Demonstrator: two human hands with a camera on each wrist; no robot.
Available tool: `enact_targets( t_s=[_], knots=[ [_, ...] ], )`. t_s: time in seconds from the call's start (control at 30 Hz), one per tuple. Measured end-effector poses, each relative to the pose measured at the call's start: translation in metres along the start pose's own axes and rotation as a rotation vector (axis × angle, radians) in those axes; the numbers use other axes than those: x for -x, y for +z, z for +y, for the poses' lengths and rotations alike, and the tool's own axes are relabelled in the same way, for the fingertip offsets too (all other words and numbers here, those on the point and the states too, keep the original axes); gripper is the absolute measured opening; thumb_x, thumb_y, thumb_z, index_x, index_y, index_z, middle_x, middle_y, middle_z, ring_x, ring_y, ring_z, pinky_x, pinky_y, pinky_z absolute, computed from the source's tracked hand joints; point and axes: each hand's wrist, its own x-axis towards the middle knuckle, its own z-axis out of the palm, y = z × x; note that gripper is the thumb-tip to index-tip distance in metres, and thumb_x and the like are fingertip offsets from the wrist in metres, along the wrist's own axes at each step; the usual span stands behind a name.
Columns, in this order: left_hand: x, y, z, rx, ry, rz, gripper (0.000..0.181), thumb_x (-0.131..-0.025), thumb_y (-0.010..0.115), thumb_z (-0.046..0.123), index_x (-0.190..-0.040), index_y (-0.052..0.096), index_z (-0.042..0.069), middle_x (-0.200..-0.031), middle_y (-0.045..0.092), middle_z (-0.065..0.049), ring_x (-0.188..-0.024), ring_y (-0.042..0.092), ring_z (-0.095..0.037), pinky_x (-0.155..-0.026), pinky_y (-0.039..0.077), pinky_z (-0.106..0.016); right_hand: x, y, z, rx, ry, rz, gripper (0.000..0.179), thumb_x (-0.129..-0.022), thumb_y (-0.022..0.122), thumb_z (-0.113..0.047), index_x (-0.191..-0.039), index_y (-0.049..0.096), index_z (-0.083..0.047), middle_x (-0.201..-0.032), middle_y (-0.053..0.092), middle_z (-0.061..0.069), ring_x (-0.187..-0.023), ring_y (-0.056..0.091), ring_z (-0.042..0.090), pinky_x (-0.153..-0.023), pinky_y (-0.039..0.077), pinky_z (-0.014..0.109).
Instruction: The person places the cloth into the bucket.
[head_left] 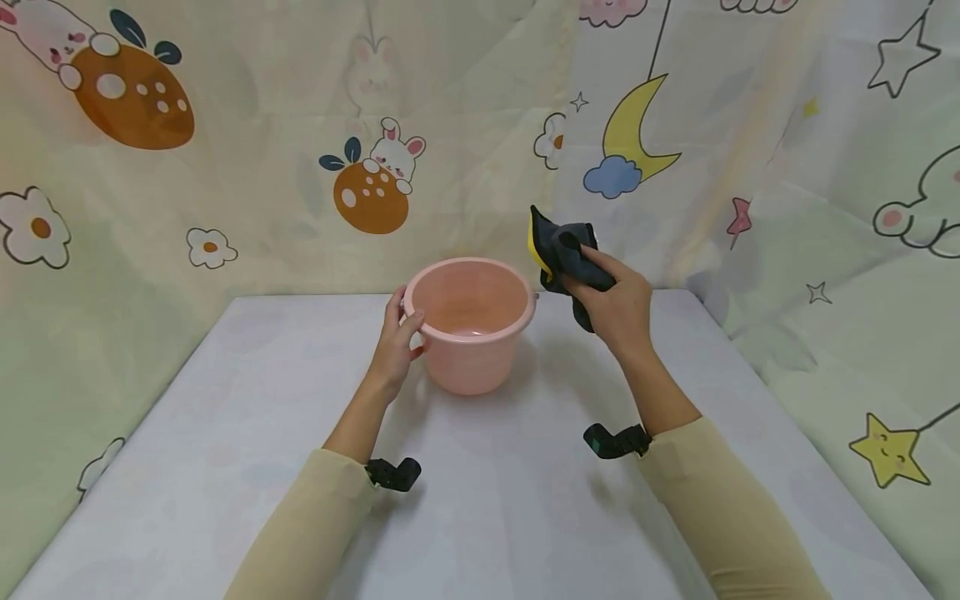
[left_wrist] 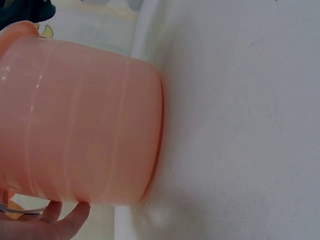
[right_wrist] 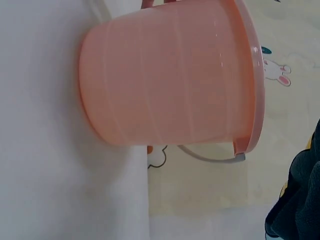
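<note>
A pink plastic bucket [head_left: 472,358] stands upright near the back of the white table. My left hand [head_left: 393,342] grips it at its left side, thumb at the rim and fingers against the outer wall. In the left wrist view, fingertips [left_wrist: 75,220] touch the bucket wall [left_wrist: 90,125]. Right of the bucket and above the table, my right hand [head_left: 618,304] pinches a bunched dark grey cloth [head_left: 573,258] with a yellow edge. Part of this cloth [right_wrist: 300,195] shows at the edge of the right wrist view.
The bucket's thin grey handle [right_wrist: 210,159] hangs down behind it. The white-covered table [head_left: 480,500] ends at a back edge just behind the bucket. A printed cartoon curtain [head_left: 262,150] hangs behind and at the sides. Each wrist wears a small black camera [head_left: 393,475].
</note>
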Motion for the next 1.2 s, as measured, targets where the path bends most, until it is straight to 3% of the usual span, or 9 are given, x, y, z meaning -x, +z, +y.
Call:
enact_targets(
  t_s=[0.33, 0.77, 1.2],
  knots=[
    [-0.002, 0.006, 0.002, 0.000, -0.004, -0.001, 0.070, -0.103, 0.046, 0.037, -0.165, 0.015, 0.028, -0.172, 0.012, -0.008, -0.153, 0.027, -0.028, -0.114, 0.039, -0.064, -0.008, 0.012, -0.012, -0.016, -0.040, -0.054, 0.049, -0.086, 0.084, -0.021, -0.132, 0.072, -0.013, -0.138, 0.067, 0.015, -0.128, 0.062, 0.037, -0.104, 0.051, 0.055],
    [-0.003, 0.010, 0.000, -0.022, -0.005, 0.001, 0.068, -0.104, 0.044, 0.038, -0.165, 0.015, 0.029, -0.171, 0.015, -0.006, -0.153, 0.027, -0.029, -0.114, 0.038, -0.066, -0.011, 0.040, -0.022, -0.012, -0.064, -0.191, 0.048, -0.085, 0.084, -0.019, -0.132, 0.072, -0.018, -0.137, 0.068, 0.012, -0.127, 0.063, 0.034, -0.104, 0.052, 0.053],
    [0.000, 0.007, 0.001, -0.081, -0.041, 0.038, 0.069, -0.103, 0.043, 0.040, -0.165, 0.013, 0.032, -0.171, 0.019, -0.001, -0.153, 0.028, -0.029, -0.114, 0.039, -0.065, -0.014, 0.070, -0.033, 0.193, -0.186, -0.301, 0.042, -0.088, 0.081, -0.020, -0.129, 0.074, -0.017, -0.127, 0.070, 0.012, -0.122, 0.064, 0.032, -0.103, 0.053, 0.048]
  ],
)
